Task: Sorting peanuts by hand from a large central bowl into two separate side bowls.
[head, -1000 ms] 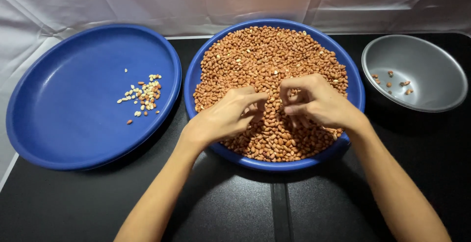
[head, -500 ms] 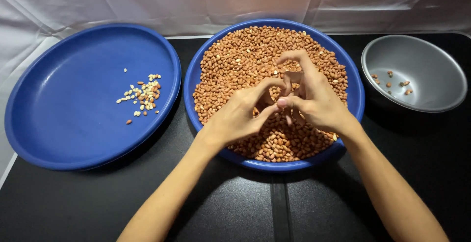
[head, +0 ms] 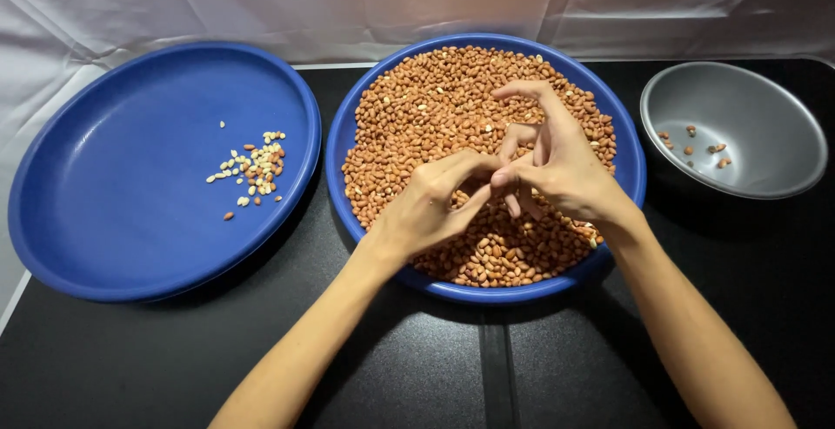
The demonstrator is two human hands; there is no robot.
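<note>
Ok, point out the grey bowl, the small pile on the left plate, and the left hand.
Grey bowl [head: 765, 164]: head view, bare inner wall.
Small pile of pale nuts [head: 252, 166]: head view, middle of the pile.
Left hand [head: 426, 207]: head view, back of the hand.

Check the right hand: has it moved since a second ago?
Yes. The right hand has lifted off the peanuts, fingers now raised toward the blue bowl's far rim.

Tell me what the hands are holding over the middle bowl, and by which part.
It cannot be told. The left hand and right hand meet fingertip to fingertip above the peanuts; anything pinched between them is hidden.
</note>
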